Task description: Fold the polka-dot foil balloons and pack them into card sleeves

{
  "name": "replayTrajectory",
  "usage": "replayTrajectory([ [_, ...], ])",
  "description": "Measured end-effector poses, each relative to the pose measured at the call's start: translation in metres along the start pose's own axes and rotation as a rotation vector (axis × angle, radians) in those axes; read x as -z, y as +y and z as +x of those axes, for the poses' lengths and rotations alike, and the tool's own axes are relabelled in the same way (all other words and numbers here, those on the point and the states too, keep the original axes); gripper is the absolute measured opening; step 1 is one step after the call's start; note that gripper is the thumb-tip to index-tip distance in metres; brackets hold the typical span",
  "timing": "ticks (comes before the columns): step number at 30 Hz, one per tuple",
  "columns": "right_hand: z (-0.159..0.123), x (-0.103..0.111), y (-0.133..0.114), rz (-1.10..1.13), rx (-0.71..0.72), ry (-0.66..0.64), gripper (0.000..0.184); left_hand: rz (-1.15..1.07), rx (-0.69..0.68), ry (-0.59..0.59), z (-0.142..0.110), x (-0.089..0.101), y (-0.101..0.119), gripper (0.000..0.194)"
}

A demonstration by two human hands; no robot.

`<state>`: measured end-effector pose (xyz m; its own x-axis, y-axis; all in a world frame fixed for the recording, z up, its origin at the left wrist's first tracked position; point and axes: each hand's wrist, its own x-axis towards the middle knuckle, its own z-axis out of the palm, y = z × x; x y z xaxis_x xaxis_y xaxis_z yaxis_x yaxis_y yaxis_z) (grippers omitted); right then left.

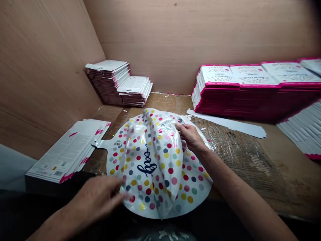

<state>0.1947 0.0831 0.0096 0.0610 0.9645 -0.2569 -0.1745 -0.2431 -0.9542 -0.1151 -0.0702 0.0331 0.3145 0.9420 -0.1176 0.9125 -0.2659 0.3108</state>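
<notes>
A flat, uninflated foil balloon (pixel 140 157), white with many-coloured dots and dark blue script, lies partly folded over the table's front edge. My right hand (pixel 191 136) pinches a raised fold of it near the upper right. At its lower left, my left hand (pixel 105 192) is blurred by motion, with thumb and fingers apart around or just above the balloon's edge. Whether those fingers touch the foil I cannot tell. The balloon's narrow neck tab (pixel 101 144) points left, towards a stack of flat printed card packs (pixel 72 144).
Two stepped piles of folded cartons (pixel 110 83) stand in the back left corner. Long rows of pink-edged cartons (pixel 233 97) line the back right, with a white card strip (pixel 228 124) before them. Wooden panels (pixel 160 43) wall the tape-covered cardboard surface (pixel 240 160).
</notes>
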Motion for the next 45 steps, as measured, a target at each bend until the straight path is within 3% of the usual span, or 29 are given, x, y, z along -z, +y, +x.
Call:
replayTrajectory([
  [3,-0.007,0.016,0.003,0.053,-0.042,0.021,0.043,0.086,0.188,0.319,0.054,0.009,0.000,0.056],
  [4,-0.009,0.021,0.005,0.061,-0.045,0.023,0.043,0.146,0.234,0.360,0.070,0.008,-0.001,0.061],
  [7,-0.010,0.033,0.012,0.060,-0.026,0.062,0.042,0.250,0.358,0.211,0.112,-0.007,-0.019,0.071],
  [9,-0.005,0.035,0.016,0.055,-0.014,0.102,0.040,0.242,0.370,0.167,0.136,-0.013,-0.040,0.070],
  [12,0.005,0.028,0.017,0.048,-0.009,0.119,0.035,0.204,0.303,0.133,0.167,0.000,-0.064,0.071],
  [14,0.007,0.022,0.015,0.048,-0.014,0.117,0.033,0.215,0.301,0.067,0.175,0.017,-0.065,0.070],
  [16,0.001,0.017,0.010,0.053,-0.034,0.116,0.033,0.283,0.352,0.044,0.165,0.032,-0.053,0.066],
  [18,-0.008,0.012,0.004,0.047,-0.038,0.106,0.034,0.384,0.390,0.120,0.140,0.039,-0.033,0.062],
  [20,-0.016,0.005,-0.003,0.024,-0.010,0.068,0.035,0.396,0.241,0.295,0.112,0.036,-0.011,0.058],
  [23,-0.018,0.000,-0.008,-0.073,0.053,0.001,0.035,0.221,-0.066,0.439,0.086,0.012,0.019,0.066],
  [27,-0.018,0.028,0.003,-0.453,0.071,0.055,0.031,0.188,-0.230,0.377,0.078,-0.040,0.036,0.075],
  [29,-0.025,0.049,0.009,-0.701,0.243,0.214,0.037,0.229,-0.224,0.340,0.072,-0.062,0.034,0.073],
  [31,-0.033,0.058,0.008,-0.893,0.554,0.362,0.049,0.257,-0.210,0.334,0.061,-0.075,0.030,0.070],
  [32,-0.036,0.056,0.006,-0.963,0.714,0.375,0.052,0.266,-0.218,0.333,0.055,-0.077,0.028,0.068],
  [34,-0.034,0.039,0.001,-1.084,0.960,0.228,0.051,0.265,-0.247,0.337,0.043,-0.077,0.026,0.066],
  [37,-0.011,0.003,0.002,-1.306,1.063,-0.107,0.049,0.200,-0.159,0.419,0.029,-0.071,0.031,0.060],
  [40,0.023,-0.016,0.021,-1.502,0.886,-0.275,0.052,0.080,0.072,0.469,0.023,-0.066,0.045,0.048],
  [42,0.038,-0.013,0.033,-1.534,0.790,-0.319,0.052,-0.046,0.145,0.390,0.023,-0.060,0.055,0.038],
  [45,0.025,0.001,0.032,-1.404,0.849,-0.261,0.049,-0.429,0.242,0.079,0.026,-0.039,0.066,0.036],
])
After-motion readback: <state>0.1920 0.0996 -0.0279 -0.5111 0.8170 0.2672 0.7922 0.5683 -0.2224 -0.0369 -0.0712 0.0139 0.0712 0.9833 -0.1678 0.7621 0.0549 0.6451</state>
